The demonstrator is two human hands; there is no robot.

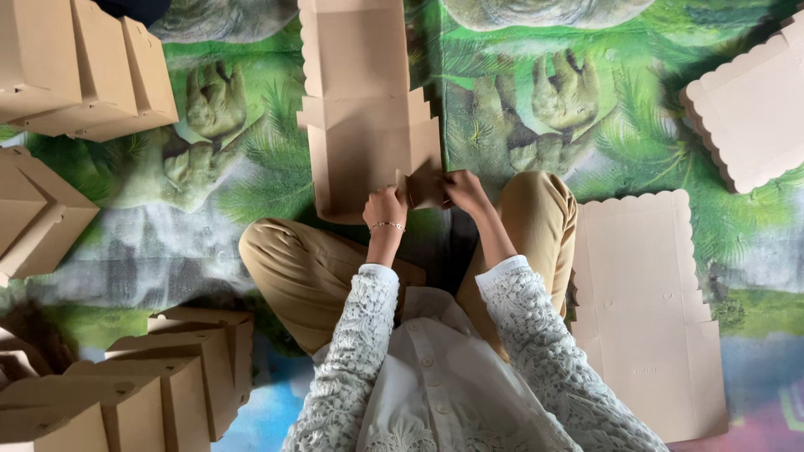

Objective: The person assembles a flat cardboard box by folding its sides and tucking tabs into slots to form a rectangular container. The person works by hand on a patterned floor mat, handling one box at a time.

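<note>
A flat tan cardboard box blank (362, 109) with scalloped edges lies on the printed floor mat in front of my crossed legs. My left hand (384, 207), with a thin bracelet at the wrist, grips its near edge. My right hand (466, 191) pinches a small corner flap (425, 187) of the same blank, folding it up. Both hands sit close together at the blank's near right corner. My sleeves are white lace.
Folded tan boxes stand stacked at the upper left (84, 67), left (38, 213) and lower left (159, 385). Flat unfolded blanks lie at my right (645, 310) and upper right (749, 109). A green printed mat (536, 109) covers the floor.
</note>
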